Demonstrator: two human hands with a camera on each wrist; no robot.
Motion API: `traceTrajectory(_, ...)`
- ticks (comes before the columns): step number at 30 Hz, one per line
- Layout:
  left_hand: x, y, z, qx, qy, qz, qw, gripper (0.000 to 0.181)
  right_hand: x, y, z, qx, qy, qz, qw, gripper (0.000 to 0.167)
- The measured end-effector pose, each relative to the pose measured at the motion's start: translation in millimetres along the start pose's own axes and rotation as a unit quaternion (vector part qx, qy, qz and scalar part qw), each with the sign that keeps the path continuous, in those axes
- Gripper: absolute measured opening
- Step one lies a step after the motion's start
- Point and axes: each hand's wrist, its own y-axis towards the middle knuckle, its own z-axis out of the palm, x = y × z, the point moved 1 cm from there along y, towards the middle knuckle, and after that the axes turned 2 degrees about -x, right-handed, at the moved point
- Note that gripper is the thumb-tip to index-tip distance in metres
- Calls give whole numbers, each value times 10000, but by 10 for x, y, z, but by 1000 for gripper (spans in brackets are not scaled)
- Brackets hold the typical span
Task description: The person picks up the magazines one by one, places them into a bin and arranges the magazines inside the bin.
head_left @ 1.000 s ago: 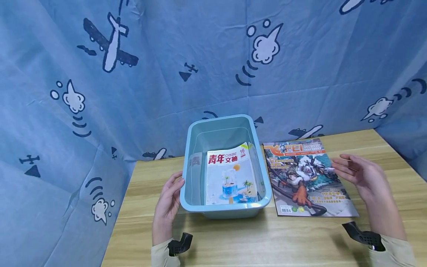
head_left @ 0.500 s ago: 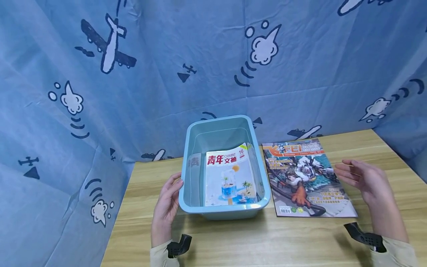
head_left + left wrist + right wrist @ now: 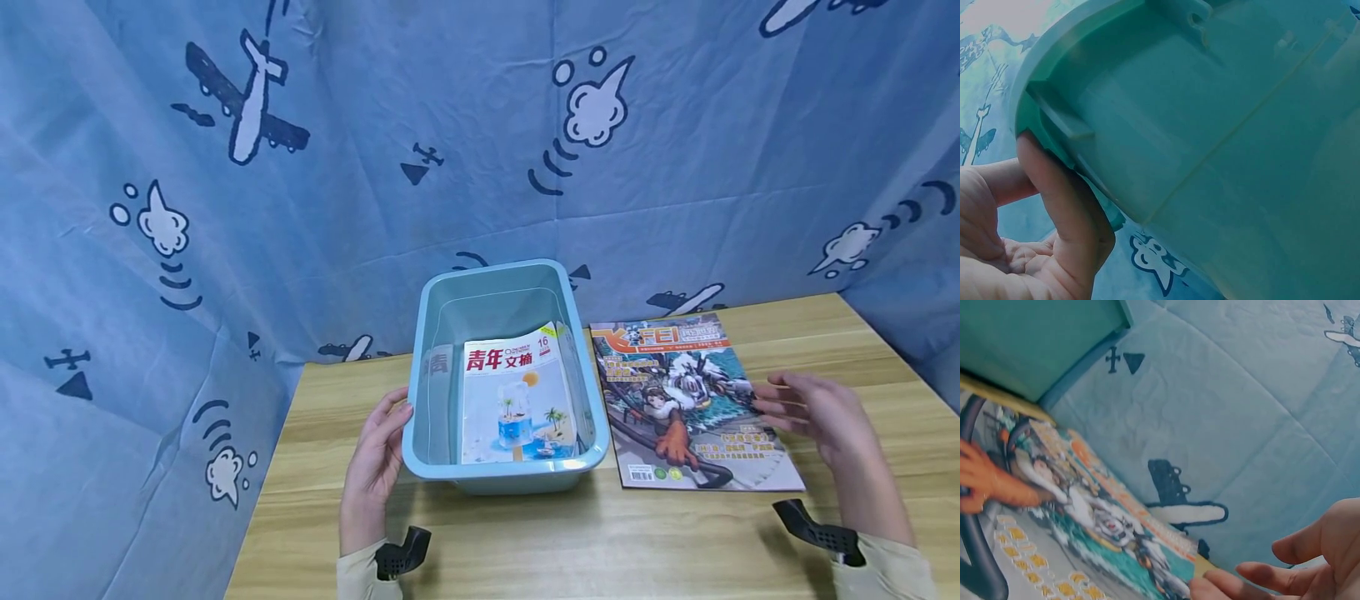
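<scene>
A pale blue-green plastic tub (image 3: 510, 479) stands on the wooden table. Inside it lies a magazine (image 3: 517, 400) with red title characters, and the edge of something printed shows beneath its right side. My left hand (image 3: 377, 467) holds the tub's left rim; in the left wrist view, a bent finger (image 3: 1063, 200) reaches up under that rim. To the right, another magazine (image 3: 690, 408) with an illustrated cover lies flat. Just by its right edge is my right hand (image 3: 828, 425), fingers loosely bent and holding nothing. Whether its fingertips touch the cover, I cannot tell.
A blue curtain (image 3: 480, 150) printed with planes and clouds hangs behind and along the left and right sides. The wooden table (image 3: 540, 550) runs up to it. Both wrists wear black camera mounts (image 3: 405, 552) over light sleeves.
My right hand has lowered slightly toward the near side, beside the illustrated magazine's right edge. The left hand stays on the tub, and the tub and magazines have not visibly moved.
</scene>
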Motion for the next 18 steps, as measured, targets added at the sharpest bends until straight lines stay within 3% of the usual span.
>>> traceTrajectory(5,5,-2,-10,39,17,16,10000,22,-39,15,-23,-114,-815,120,9965,54)
traceTrajectory(18,3,-2,-10,90,-13,22,10000,23,-43,14,-53,-255,-1223,394,9914,62)
